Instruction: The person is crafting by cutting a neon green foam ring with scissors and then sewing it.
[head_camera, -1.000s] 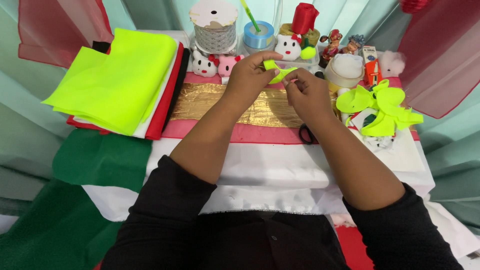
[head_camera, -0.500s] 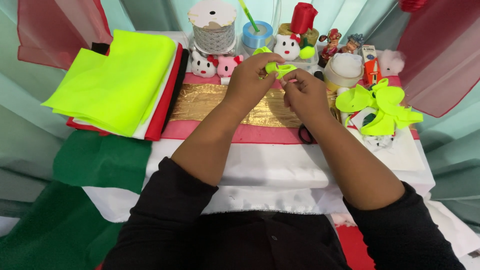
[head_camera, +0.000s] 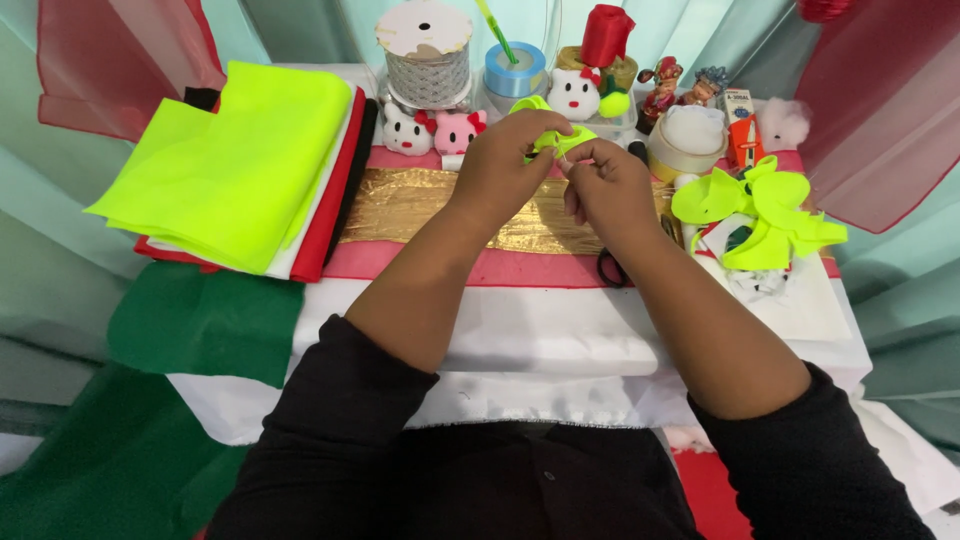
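Observation:
Both my hands meet above the gold fabric strip (head_camera: 420, 205) at the table's middle. My left hand (head_camera: 505, 165) and my right hand (head_camera: 605, 190) pinch a small neon yellow-green fabric piece (head_camera: 548, 140) between their fingertips, folding it close together. Most of the piece is hidden by my fingers. A neon yellow-green bow-like fabric shape (head_camera: 760, 205) lies to the right of my right hand. Black scissor handles (head_camera: 610, 268) peek out under my right wrist.
A stack of neon yellow, white, red and black felt sheets (head_camera: 240, 165) lies at the left, green felt (head_camera: 205, 320) below it. At the back stand a ribbon spool (head_camera: 425, 55), a blue tape roll (head_camera: 515, 70), small plush figures (head_camera: 440, 130) and a white jar (head_camera: 685, 140).
My hands with the neon piece have shifted slightly away from me, and the piece is now folded tighter, with less of it showing between my fingers.

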